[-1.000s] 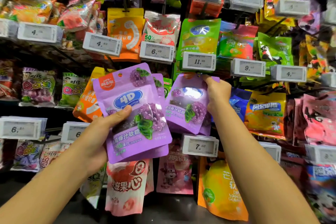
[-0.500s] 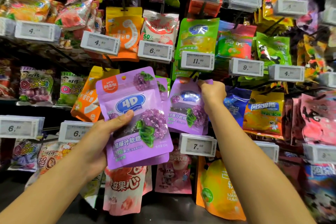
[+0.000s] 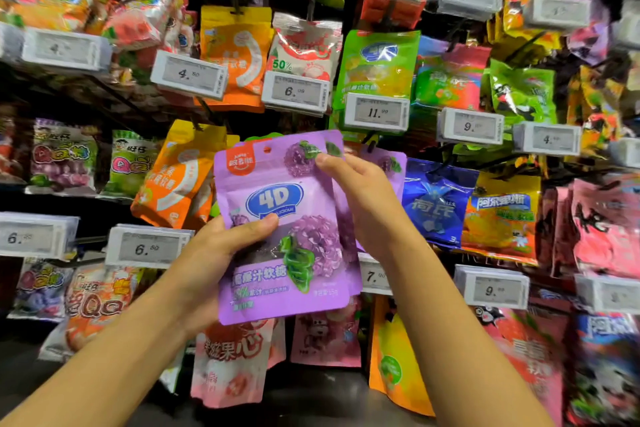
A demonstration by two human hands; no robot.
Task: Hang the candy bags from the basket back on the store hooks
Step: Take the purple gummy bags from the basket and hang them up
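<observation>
Standing upright with its long axis vertical and its printed front turned toward the camera, a purple candy bag is held in front of the middle of the display. Its hang hole is at the top and its sealed bottom edge points down. A second purple bag seems to lie right behind it, only an edge showing. The bag is gripped low on its left side by the left hand, thumb pressed across the front, fingers hidden behind. Its upper right corner is pinched by the right hand, between thumb and fingertips. Another purple bag hangs just behind that hand, largely covered by it. An orange bag hangs tilted to the left, a blue bag to the right. White price tags stand out above, blurred bags all around.
</observation>
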